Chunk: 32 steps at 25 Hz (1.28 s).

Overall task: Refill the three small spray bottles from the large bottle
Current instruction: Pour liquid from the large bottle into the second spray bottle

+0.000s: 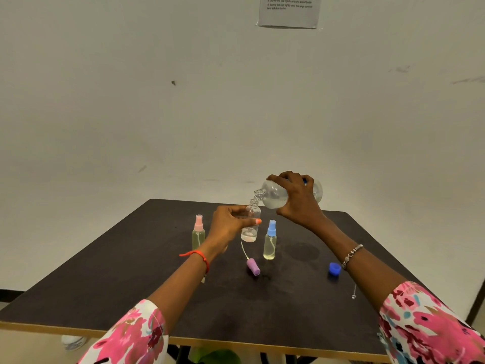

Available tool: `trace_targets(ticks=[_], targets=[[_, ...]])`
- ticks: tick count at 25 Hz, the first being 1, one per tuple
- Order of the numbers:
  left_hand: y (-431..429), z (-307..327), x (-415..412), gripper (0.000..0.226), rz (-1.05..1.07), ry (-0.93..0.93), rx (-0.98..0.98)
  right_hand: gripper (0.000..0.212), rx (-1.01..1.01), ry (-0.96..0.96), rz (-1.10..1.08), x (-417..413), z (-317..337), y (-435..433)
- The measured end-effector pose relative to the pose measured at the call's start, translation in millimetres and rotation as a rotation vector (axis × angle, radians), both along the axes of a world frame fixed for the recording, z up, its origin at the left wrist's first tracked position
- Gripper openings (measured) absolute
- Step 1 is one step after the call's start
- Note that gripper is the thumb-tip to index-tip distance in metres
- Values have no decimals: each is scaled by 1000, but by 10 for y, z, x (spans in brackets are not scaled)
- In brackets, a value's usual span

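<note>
The left hand [231, 224] grips the open small bottle [250, 232], well clear of the table [131, 285] edges; the right hand [299, 203] grasps the large bottle [273, 195], tilted over its mouth.

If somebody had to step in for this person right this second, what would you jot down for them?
Left hand: grips the open small bottle, upright, with a little clear liquid at its bottom.
Right hand: holds the large bottle tipped, its mouth just above the small bottle's neck.
The pink-capped bottle and blue-capped bottle stand capped on the table, both holding pale liquid and seemingly refilled.
The purple spray cap and the blue lid lie loose on the table.
Left: finish filling the open bottle, screw the purple spray cap on, and probably put the blue lid back on the large bottle.
</note>
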State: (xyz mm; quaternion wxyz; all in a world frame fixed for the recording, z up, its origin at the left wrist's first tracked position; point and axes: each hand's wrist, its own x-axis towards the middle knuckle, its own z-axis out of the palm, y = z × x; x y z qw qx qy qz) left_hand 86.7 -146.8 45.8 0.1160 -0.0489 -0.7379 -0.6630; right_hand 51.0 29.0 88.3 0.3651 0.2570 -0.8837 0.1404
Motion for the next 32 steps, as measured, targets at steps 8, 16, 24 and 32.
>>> trace_targets(ticks=[8,16,24,32], targets=[[-2,-8,5,45,-3,2,9,63,6,-16,-8,0,-16,5],[25,-30,-11,46,9,0,-8,61,4,-15,-4,7,-27,30],[38,-48,-16,46,19,-11,-27,61,-1,-19,7,5,-43,33],[35,-57,-5,46,18,-14,-27,60,5,-20,7,10,-55,37]])
